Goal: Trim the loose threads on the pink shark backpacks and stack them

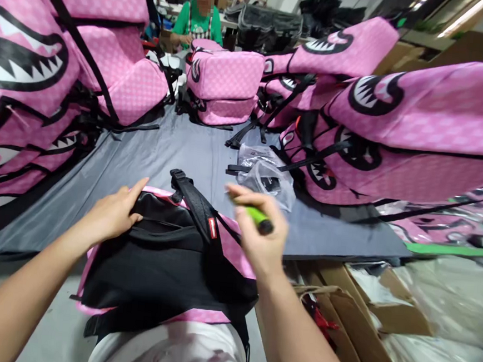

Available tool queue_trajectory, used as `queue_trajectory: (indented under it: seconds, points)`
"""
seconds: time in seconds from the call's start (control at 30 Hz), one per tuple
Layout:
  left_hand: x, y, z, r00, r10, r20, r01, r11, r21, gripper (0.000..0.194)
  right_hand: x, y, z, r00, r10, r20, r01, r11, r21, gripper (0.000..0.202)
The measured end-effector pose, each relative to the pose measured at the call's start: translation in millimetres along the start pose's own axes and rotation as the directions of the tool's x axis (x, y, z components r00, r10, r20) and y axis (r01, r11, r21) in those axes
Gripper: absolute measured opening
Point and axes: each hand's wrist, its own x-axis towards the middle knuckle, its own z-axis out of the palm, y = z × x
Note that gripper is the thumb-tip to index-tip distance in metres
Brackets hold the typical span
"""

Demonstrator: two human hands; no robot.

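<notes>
A pink and black backpack (151, 268) lies at the table's near edge against my body, its black side up. My left hand (116, 210) pinches the rim of its black opening at the upper left, thumb inside and fingers along the pink edge. Over the bag's right part runs a black strap (198, 205) with a buckle and a small red label. My right hand (262, 230), slightly blurred, is closed round a lime-green tool (255, 215) with a black end, above the bag's right side. The tool's far tip cannot be made out.
Stacks of pink shark-mouth backpacks stand left (24, 74), at the back (228, 79) and right (439, 118) on the grey-covered table (143, 151). A clear plastic bag (267, 177) lies beyond my right hand. Cardboard boxes (347, 329) sit below right. A person in green (199, 21) works opposite.
</notes>
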Motion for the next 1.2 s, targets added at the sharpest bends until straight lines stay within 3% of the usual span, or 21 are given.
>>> queue_trajectory:
  seconds: [0.07, 0.1, 0.13, 0.27, 0.43, 0.57, 0.73, 0.97, 1.13, 1.2]
  points:
    - [1, 1, 1.5, 1.0, -0.006, 0.007, 0.006, 1.0, 0.003, 0.082, 21, 43, -32, 0.985, -0.004, -0.173, -0.05, 0.951, -0.306, 0.028]
    - [1, 1, 2.3, 1.0, -0.009, 0.01, 0.009, 1.0, 0.002, 0.082, 31, 69, -45, 0.984, 0.055, -0.167, -0.136, 0.838, -0.529, 0.035]
    - [1, 1, 3.1, 1.0, -0.01, 0.013, 0.01, 1.0, -0.002, 0.081, 42, 95, -56, 0.98, 0.175, -0.09, -0.184, 0.654, -0.733, 0.04]
    - [2, 2, 5.6, 1.0, -0.005, 0.016, 0.006, 0.999, -0.046, 0.081, 81, 179, -81, 0.943, 0.333, -0.028, -0.197, 0.485, -0.852, 0.036]
    - [1, 5, 4.8, 1.0, -0.026, 0.007, 0.027, 0.996, -0.088, 0.08, 92, 225, -81, 0.895, 0.443, -0.05, -0.213, 0.327, -0.921, 0.029]
    - [0, 7, 4.1, 0.999, -0.035, 0.013, 0.036, 0.996, -0.082, 0.081, 71, 237, -72, 0.888, 0.459, 0.003, -0.146, 0.288, -0.946, 0.031]
    - [2, 5, 5.2, 0.999, -0.032, 0.009, 0.032, 0.996, -0.084, 0.081, 56, 233, -75, 0.923, 0.385, 0.027, -0.111, 0.332, -0.937, 0.017]
    - [2, 4, 6.3, 0.999, -0.035, -0.005, 0.035, 0.996, -0.08, 0.082, 58, 209, -90, 0.955, 0.295, 0.026, -0.147, 0.55, -0.822, 0.012]
    - [-1, 8, 1.6, 0.999, -0.032, -0.012, 0.031, 0.996, -0.085, 0.081, 59, 186, -98, 0.952, 0.26, -0.16, -0.299, 0.687, -0.662, 0.024]
    - [-2, 10, -0.6, 0.999, -0.041, -0.008, 0.04, 0.996, -0.079, 0.081, 60, 169, -98, 0.944, 0.272, -0.185, -0.329, 0.754, -0.569, 0.031]
